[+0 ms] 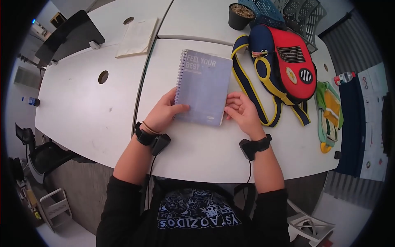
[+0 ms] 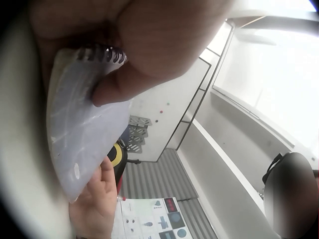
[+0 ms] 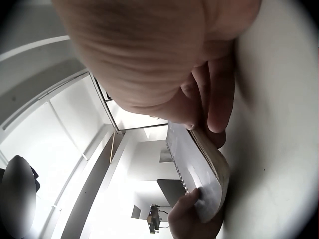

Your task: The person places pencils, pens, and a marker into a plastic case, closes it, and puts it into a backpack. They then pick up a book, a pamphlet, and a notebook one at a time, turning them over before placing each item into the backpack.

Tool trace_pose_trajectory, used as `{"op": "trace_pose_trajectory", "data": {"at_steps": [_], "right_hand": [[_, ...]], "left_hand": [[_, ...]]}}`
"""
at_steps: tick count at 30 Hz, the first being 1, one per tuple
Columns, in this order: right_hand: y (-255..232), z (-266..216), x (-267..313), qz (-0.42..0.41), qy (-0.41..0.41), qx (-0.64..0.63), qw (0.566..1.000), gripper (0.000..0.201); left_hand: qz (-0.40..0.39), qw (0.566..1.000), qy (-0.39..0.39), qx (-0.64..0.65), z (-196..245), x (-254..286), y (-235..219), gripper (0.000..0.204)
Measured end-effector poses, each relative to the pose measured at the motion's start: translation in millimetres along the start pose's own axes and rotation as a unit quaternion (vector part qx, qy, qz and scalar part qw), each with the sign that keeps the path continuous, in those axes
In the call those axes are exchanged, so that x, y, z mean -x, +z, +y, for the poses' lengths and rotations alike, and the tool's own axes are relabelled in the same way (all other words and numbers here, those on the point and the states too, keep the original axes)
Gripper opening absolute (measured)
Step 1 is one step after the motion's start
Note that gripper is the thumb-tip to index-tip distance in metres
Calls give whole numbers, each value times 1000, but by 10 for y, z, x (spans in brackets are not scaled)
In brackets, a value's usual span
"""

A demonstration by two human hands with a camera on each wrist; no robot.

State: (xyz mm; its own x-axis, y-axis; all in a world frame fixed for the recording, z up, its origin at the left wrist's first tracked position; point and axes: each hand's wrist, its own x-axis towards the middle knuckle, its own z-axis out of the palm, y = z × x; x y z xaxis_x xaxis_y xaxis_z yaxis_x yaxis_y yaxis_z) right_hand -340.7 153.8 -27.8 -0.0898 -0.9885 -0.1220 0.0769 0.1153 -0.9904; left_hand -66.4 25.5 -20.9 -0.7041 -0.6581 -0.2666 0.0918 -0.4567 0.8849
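Observation:
A spiral-bound notebook (image 1: 203, 88) with a pale purple cover reading "FEEL YOUR BEST" is between my two hands, close over the white table. My left hand (image 1: 164, 111) grips its spiral side, thumb across the lower left of the cover and the other fingers hidden beneath. At the opposite edge, my right hand (image 1: 245, 113) holds the page side with curled fingers and thumb. The right wrist view shows that thumb tip at the rim of the notebook (image 3: 199, 164), with the fingers beside the page edges. Metal-looking coils of the notebook (image 2: 84, 124) show under the left palm in the left wrist view.
A red and navy backpack (image 1: 294, 61) with yellow-edged straps lies right of the notebook. Beyond it are a green and yellow bag (image 1: 329, 111), a plant pot (image 1: 240, 17) and a blue basket (image 1: 263, 14). A pale flat pad (image 1: 138, 37) lies at the back left.

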Motion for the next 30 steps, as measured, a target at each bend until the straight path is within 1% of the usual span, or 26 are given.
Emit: {"op": "trace_pose_trajectory", "data": {"at_steps": [2, 6, 11, 18, 20, 21, 23, 26, 27, 29, 30], "right_hand": [[-17, -3, -16, -1, -5, -3, 1000, 38], [-16, -54, -4, 8, -2, -12, 1000, 41], [-42, -20, 3, -4, -2, -1, 1000, 43], [-68, 17, 8, -14, -39, -8, 999, 41], [-68, 16, 13, -15, -44, -8, 999, 40], [-65, 8, 14, -17, -40, -3, 999, 40], [-63, 5, 12, -21, -35, 2, 999, 39], [-62, 19, 13, -22, -47, -6, 999, 39], [-61, 17, 19, -24, -53, -8, 998, 36], [-62, -5, 24, -25, -60, -9, 998, 33], [-59, -21, 30, -19, -65, -5, 998, 29]], "left_hand": [[7, 1000, -19, -9, 27, -13, 3, 63], [-7, 1000, -23, 8, 0, 7, -3, 61], [-4, 999, -1, -39, 8, 47, 35, 60], [-1, 1000, 1, -31, -24, 43, 23, 58], [-23, 999, -3, -49, -39, 38, -6, 57], [-22, 999, -3, -49, -27, 55, 1, 57], [-70, 996, -54, -19, 18, 94, 31, 52], [-69, 997, -34, 0, -36, 81, 42, 47], [-69, 997, -35, 0, -22, 91, 64, 47], [-76, 994, -56, 53, 47, 107, 111, 49], [-76, 994, -56, 53, 48, 104, 99, 49]]}}
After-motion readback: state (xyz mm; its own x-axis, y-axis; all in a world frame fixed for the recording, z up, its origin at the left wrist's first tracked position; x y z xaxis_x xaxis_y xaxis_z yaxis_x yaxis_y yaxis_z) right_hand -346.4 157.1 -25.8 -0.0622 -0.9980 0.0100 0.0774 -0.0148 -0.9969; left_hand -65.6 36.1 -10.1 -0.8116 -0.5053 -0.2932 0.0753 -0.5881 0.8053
